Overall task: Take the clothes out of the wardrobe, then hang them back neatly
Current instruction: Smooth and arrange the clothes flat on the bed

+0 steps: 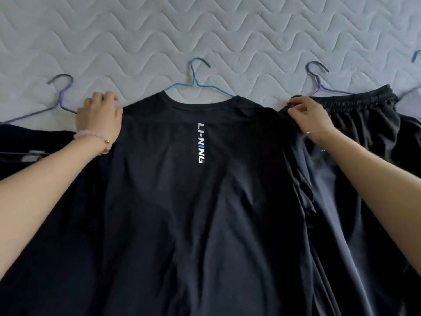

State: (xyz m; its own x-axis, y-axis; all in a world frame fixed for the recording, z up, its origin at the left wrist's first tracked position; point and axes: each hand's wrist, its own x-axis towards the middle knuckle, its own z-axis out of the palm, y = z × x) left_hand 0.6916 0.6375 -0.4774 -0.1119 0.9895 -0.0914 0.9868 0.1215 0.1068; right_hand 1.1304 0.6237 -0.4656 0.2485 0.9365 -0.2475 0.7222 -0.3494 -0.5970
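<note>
We hold the black T-shirt [182,201] at both shoulders, spread back-up on the quilted mattress [227,30].
Our left hand [98,112] curls round its left shoulder and our right hand [307,117] pinches the right one. The blue hanger [196,83] sits in the collar. Black shorts [364,115] lie just beside, to the right.

Two hands [98,115] [312,119], one bracelet [106,142], four wire hangers [61,96] [193,76] [319,84] [410,93], at least three dark garments [205,201] [34,142] [364,115], one quilted mattress [227,30]
</note>
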